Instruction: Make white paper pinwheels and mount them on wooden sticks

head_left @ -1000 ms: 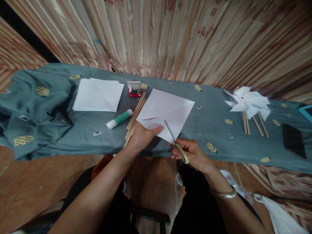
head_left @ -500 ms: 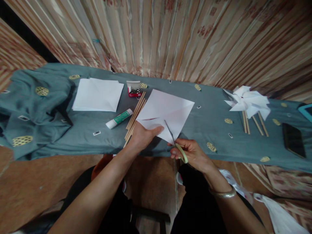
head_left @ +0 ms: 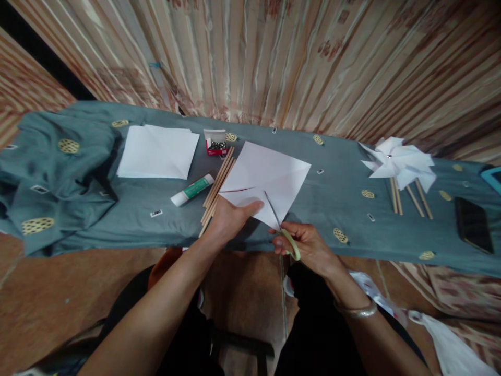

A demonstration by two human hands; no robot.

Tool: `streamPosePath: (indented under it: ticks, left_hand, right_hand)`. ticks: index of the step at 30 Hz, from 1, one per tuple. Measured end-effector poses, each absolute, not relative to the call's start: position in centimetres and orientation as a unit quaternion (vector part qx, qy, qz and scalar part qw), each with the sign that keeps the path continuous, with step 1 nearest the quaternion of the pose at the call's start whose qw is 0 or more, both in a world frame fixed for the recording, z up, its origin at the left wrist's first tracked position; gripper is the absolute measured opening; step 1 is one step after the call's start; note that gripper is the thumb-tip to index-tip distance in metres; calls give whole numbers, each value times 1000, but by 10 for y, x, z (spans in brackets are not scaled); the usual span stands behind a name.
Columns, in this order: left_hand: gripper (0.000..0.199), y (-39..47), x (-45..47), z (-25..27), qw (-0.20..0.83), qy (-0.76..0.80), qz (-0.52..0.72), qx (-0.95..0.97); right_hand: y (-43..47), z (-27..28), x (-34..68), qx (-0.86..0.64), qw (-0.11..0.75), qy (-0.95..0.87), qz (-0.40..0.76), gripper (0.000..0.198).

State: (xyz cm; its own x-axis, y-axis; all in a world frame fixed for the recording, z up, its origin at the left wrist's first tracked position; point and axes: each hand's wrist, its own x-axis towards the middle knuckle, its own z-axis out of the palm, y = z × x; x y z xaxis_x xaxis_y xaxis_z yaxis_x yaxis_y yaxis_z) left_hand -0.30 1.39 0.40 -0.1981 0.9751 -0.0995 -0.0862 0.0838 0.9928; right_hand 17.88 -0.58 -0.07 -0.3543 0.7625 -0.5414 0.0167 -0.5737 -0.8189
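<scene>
A: Vs. prev. frame, sheet (head_left: pixel 274 167) & scissors (head_left: pixel 291 244) barely shifted.
B: Grip?
A: L hand (head_left: pixel 230 218): part-closed on sheet, nr bench (head_left: pixel 340 164) edge, fingers mostly hidden. R hand (head_left: pixel 307 245): curled round scissors, blades at sheet's nr corner.
B: Progress?
A: One slit cut, L corner; 2nd apparently under way; other two prob. uncut. Beyond: sticks (head_left: pixel 217 179), L; finished-looking pinwheels (head_left: pixel 399 159), far R.

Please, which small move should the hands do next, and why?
Probably squeeze the scissors gently with the right hand, while the left hand steadies the paper: the visible blade lies over the paper, pointing from its near corner toward the middle, and the left thumb rests on the paper beside it.
</scene>
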Motion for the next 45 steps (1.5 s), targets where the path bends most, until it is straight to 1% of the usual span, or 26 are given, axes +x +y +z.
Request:
streamPosePath:
  ticks: [4, 8, 12, 15, 17, 19, 22, 24, 27, 30, 34, 36, 39, 41, 45]
  left_hand:
    - [41, 14, -3, 2, 483, 552, 545, 406]
    - [33, 16, -4, -2, 478, 543, 556, 410]
    - [38, 19, -11, -5, 469, 537, 578, 396]
    - [44, 20, -18, -7, 469, 560, 576, 366]
    - [45, 20, -21, -9, 463, 569, 575, 361]
    - [44, 19, -21, -10, 461, 566, 571, 375]
    - [41, 16, -19, -11, 459, 562, 553, 409]
    - [41, 13, -15, -11, 455, 562, 539, 433]
    - [38, 7, -10, -8, 452, 574, 508, 457]
    - [28, 1, -7, -6, 459, 580, 466, 486]
    - [11, -6, -6, -3, 438, 587, 399, 552]
    - [9, -7, -7, -1, 422, 599, 377, 567]
    - [11, -6, -8, 3, 438, 599, 388, 547]
    - [16, -6, -8, 6, 489, 575, 421, 503]
    - [34, -6, -8, 10, 597, 520, 464, 396]
  right_hand:
    - [-6, -1, 179, -499, 250, -405, 724, 47]
    - [-5, 2, 185, -474, 201, -446, 732, 50]
    - [-1, 12, 201, -466, 148, -488, 723, 52]
    - [5, 21, 220, -473, 136, -513, 703, 53]
    - [9, 24, 233, -485, 152, -520, 686, 56]
    - [12, 25, 241, -505, 188, -530, 655, 56]
    - [17, 22, 243, -542, 295, -525, 585, 55]
    - [19, 19, 239, -553, 369, -496, 558, 55]
    - [24, 18, 231, -550, 428, -462, 549, 58]
    - [27, 21, 224, -545, 434, -457, 553, 59]
    - [28, 23, 215, -533, 411, -457, 582, 49]
    - [28, 23, 209, -535, 396, -437, 605, 47]
    - [28, 21, 204, -537, 386, -411, 628, 47]
    - [29, 21, 202, -532, 395, -406, 629, 46]
    - [31, 21, 201, -533, 441, -394, 605, 45]
